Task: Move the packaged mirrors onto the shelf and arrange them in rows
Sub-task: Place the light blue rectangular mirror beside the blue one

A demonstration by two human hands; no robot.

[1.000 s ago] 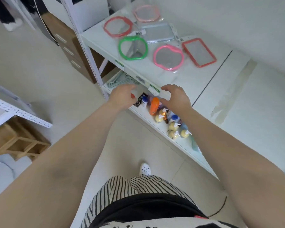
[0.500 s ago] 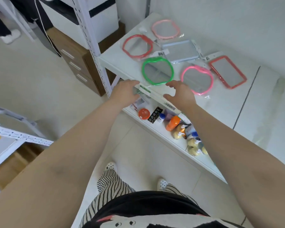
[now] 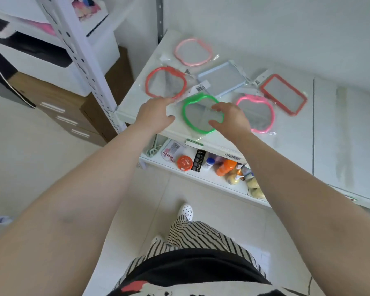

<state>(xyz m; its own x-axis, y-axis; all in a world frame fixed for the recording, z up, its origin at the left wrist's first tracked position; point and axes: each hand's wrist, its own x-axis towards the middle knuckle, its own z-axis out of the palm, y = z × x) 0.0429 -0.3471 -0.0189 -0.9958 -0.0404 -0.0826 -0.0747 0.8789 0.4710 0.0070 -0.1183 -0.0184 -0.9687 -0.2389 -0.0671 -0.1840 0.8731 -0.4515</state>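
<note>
Six packaged mirrors lie on the white shelf [image 3: 297,133]. At the back are a light pink apple-shaped mirror [image 3: 193,52], a red apple-shaped mirror [image 3: 166,82], a pale blue rectangular mirror [image 3: 221,79] and a red rectangular mirror [image 3: 283,94]. Near the front edge are a hot pink apple-shaped mirror [image 3: 255,113] and a green apple-shaped mirror [image 3: 198,116]. My left hand [image 3: 156,113] pinches the left edge of the green mirror's clear bag. My right hand [image 3: 231,120] grips the green frame's right side.
A lower shelf [image 3: 201,178] holds an orange round box [image 3: 184,163], an orange bottle [image 3: 225,166] and several small bottles. A white perforated upright [image 3: 83,60] stands left of the shelf, with a brown drawer cabinet [image 3: 68,110] behind it. The wall closes the back.
Both hands rose from the lower shelf and the front edge to the green mirror and took hold of it. The view tilted up and closer to the top shelf.
</note>
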